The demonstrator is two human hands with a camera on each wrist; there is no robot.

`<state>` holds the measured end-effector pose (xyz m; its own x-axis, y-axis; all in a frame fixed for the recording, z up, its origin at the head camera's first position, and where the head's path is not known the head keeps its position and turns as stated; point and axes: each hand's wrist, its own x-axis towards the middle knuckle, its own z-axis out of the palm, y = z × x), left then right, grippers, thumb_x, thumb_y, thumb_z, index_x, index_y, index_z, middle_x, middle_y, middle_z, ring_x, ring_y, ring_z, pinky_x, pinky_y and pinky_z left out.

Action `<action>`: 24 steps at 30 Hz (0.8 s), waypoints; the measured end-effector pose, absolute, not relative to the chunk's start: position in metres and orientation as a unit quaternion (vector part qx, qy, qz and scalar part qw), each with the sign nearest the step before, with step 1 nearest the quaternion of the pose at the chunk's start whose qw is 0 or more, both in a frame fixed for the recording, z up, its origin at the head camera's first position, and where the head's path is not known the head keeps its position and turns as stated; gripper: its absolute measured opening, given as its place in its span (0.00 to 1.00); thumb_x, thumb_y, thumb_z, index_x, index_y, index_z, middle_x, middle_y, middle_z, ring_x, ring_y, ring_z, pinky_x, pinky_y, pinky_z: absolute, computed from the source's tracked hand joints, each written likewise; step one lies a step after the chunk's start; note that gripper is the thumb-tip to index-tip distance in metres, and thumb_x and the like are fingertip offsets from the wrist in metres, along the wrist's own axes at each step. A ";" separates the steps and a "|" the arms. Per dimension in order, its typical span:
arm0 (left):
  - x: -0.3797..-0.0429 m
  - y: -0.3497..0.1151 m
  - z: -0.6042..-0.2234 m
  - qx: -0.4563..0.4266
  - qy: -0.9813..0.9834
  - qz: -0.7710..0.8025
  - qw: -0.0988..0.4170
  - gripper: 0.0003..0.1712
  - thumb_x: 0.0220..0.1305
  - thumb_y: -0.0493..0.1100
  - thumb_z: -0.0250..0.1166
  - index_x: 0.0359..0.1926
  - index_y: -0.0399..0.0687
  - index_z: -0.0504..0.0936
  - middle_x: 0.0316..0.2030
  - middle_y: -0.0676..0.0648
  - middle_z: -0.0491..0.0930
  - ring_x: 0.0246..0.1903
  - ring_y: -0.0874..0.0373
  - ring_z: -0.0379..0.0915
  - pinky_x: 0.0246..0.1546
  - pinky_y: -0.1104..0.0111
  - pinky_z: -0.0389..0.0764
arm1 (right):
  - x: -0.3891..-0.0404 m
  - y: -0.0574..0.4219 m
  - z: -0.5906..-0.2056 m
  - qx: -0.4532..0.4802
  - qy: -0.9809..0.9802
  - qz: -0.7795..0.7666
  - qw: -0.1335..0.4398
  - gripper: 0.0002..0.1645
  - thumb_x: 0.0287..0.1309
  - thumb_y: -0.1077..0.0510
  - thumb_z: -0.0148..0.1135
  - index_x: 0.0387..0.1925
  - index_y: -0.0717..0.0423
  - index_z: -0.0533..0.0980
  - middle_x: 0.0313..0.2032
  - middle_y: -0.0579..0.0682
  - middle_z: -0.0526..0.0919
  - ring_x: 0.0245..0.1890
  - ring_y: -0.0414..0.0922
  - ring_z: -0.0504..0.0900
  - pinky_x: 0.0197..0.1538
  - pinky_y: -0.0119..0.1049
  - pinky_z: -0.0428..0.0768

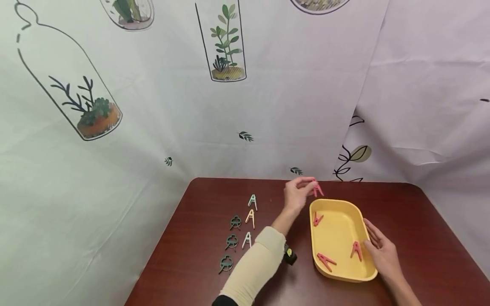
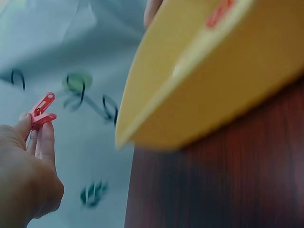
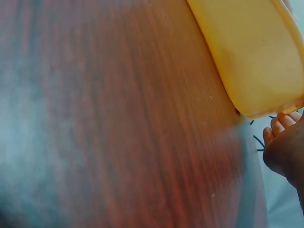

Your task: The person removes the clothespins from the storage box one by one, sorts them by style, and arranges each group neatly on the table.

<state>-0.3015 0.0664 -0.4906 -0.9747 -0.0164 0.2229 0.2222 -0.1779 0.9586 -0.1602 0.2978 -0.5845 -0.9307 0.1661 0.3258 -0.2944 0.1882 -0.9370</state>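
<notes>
My left hand [image 1: 295, 196] pinches a red spring clip [image 1: 317, 188] between thumb and fingers, just beyond the far left corner of a yellow tray [image 1: 312, 242]. The clip [image 2: 42, 110] also shows at the fingertips of the left hand [image 2: 31, 178] in the left wrist view. On the tray's right side, my right hand [image 1: 386, 257] holds the wall, thumb at the rim and fingers outside. Three more red clips lie inside: one at the far left [image 1: 317, 219], one at the right [image 1: 356, 250], one near the front [image 1: 326, 261].
Left of the left forearm lie a pale green clip [image 1: 252, 201], a cream clip [image 1: 250, 216], a white clip [image 1: 247, 240] and three dark green ring-shaped clips [image 1: 231, 242]. A small black object [image 1: 290, 257] sits beside the sleeve. Behind the brown table [image 1: 214, 191] hangs a printed cloth [image 1: 291, 106].
</notes>
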 end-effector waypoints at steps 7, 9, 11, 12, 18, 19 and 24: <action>-0.329 0.008 -0.501 -0.053 -0.692 -0.713 0.104 0.10 0.65 0.35 0.76 0.47 0.36 0.92 0.37 0.48 0.92 0.37 0.56 0.90 0.42 0.62 0.89 | -0.158 0.297 -0.584 0.063 -0.728 0.657 0.187 0.35 0.65 0.83 0.54 0.73 0.78 0.63 0.64 0.29 0.77 0.60 0.18 0.74 0.58 0.14 0.70; -0.335 -0.007 -0.504 -0.040 -0.707 -0.698 0.107 0.10 0.65 0.35 0.76 0.46 0.38 0.92 0.36 0.47 0.92 0.38 0.52 0.91 0.43 0.59 0.90 | -0.158 0.297 -0.583 0.065 -0.725 0.660 0.185 0.35 0.65 0.83 0.53 0.73 0.78 0.63 0.64 0.28 0.77 0.61 0.19 0.74 0.58 0.15 0.70; -0.339 -0.020 -0.508 -0.027 -0.729 -0.675 0.111 0.09 0.65 0.36 0.76 0.46 0.39 0.93 0.36 0.47 0.92 0.38 0.49 0.91 0.44 0.57 0.89 | -0.157 0.297 -0.582 0.063 -0.729 0.656 0.185 0.35 0.65 0.83 0.53 0.73 0.78 0.63 0.63 0.26 0.77 0.61 0.18 0.74 0.58 0.15 0.71; -0.341 -0.026 -0.509 -0.022 -0.742 -0.661 0.113 0.09 0.65 0.37 0.76 0.46 0.40 0.93 0.36 0.47 0.92 0.39 0.48 0.91 0.44 0.57 0.90 | -0.157 0.297 -0.582 0.062 -0.732 0.653 0.185 0.35 0.65 0.83 0.53 0.73 0.78 0.63 0.63 0.26 0.77 0.60 0.18 0.73 0.58 0.15 0.71; -0.342 -0.056 -0.518 0.011 -0.808 -0.579 0.105 0.08 0.66 0.42 0.77 0.45 0.45 0.94 0.35 0.50 0.91 0.37 0.50 0.91 0.42 0.58 0.90 | -0.157 0.297 -0.580 0.059 -0.739 0.646 0.182 0.35 0.65 0.82 0.53 0.74 0.77 0.63 0.63 0.26 0.76 0.60 0.17 0.73 0.58 0.15 0.71; -0.341 -0.060 -0.519 0.014 -0.817 -0.568 0.101 0.08 0.67 0.42 0.76 0.45 0.46 0.94 0.35 0.51 0.91 0.37 0.51 0.91 0.41 0.59 0.90 | -0.157 0.297 -0.580 0.058 -0.741 0.644 0.182 0.35 0.65 0.82 0.53 0.74 0.77 0.63 0.63 0.26 0.76 0.60 0.17 0.73 0.57 0.15 0.70; -0.338 -0.074 -0.525 0.022 -0.851 -0.518 0.085 0.05 0.66 0.41 0.77 0.42 0.48 0.94 0.33 0.52 0.91 0.32 0.57 0.90 0.36 0.65 0.88 | -0.156 0.296 -0.579 0.052 -0.758 0.624 0.186 0.35 0.65 0.81 0.54 0.74 0.76 0.64 0.64 0.26 0.75 0.61 0.17 0.72 0.57 0.14 0.70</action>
<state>-0.3376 -0.0738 -0.5246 -0.9845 -0.1253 0.1225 0.0514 0.4618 0.8855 -0.1564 0.2961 -0.5790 -0.9254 0.1535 0.3466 -0.3106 0.2171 -0.9254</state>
